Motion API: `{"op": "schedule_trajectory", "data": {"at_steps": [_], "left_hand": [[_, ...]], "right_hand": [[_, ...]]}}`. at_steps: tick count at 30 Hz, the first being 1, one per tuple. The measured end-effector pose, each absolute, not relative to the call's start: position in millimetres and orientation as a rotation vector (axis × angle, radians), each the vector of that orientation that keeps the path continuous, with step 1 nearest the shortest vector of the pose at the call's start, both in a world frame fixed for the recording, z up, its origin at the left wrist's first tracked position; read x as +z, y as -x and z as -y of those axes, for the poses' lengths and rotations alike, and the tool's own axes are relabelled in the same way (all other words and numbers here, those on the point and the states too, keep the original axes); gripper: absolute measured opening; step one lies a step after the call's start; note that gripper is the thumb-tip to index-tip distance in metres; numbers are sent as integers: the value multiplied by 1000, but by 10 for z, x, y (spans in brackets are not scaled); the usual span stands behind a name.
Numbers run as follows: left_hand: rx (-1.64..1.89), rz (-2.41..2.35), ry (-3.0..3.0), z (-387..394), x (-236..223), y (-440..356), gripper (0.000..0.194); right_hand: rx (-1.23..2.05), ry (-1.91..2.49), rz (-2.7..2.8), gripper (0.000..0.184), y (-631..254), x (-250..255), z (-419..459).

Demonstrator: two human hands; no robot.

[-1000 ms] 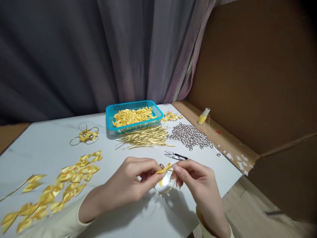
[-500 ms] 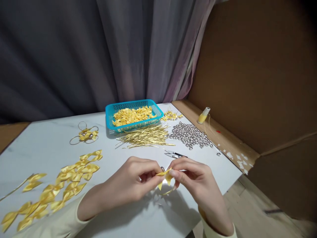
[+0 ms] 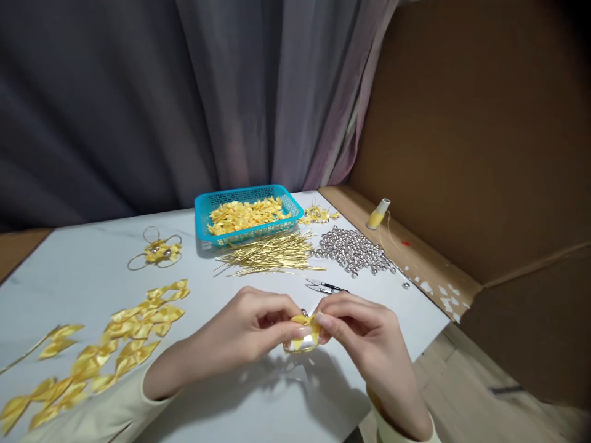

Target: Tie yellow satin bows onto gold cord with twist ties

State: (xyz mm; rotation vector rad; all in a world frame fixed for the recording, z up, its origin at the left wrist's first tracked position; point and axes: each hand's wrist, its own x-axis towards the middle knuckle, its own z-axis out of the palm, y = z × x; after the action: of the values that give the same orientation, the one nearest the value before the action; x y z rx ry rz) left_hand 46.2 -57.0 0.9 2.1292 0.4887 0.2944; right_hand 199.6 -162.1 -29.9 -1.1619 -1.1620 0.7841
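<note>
Between my hands, above the near part of the white table, is a yellow ribbon bow (image 3: 302, 321) with a silver bead at its top and a loop of gold wire curving below. My left hand (image 3: 258, 323) pinches the bow's left side between thumb and fingers. On the other side, my right hand (image 3: 353, 323) is closed on its right end. The fingers hide part of the bow and wire. Just beyond my hands lie thread snips (image 3: 327, 287) with black handles. To the left, several loose yellow bows (image 3: 132, 323) are laid out.
A blue basket (image 3: 199, 223) holds many yellow bows. In front of it lies a pile of gold wires (image 3: 272, 253), with silver beads (image 3: 353, 249) to the right. Looped bow pieces (image 3: 161, 251) sit at left. A thread cone (image 3: 377, 214) stands by the cardboard wall (image 3: 480, 135).
The bow has been turned between my fingers, so its tails and the gold wire loop now sit lower and further left. Both hands keep their pinch and have barely moved.
</note>
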Motion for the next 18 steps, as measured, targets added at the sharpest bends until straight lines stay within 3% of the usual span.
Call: {"op": "schedule_trajectory", "data": {"at_steps": [18], "left_hand": [[205, -576, -2036, 564, 14, -455, 21]], "right_hand": [[701, 1184, 1177, 15, -1960, -293, 1627]]}}
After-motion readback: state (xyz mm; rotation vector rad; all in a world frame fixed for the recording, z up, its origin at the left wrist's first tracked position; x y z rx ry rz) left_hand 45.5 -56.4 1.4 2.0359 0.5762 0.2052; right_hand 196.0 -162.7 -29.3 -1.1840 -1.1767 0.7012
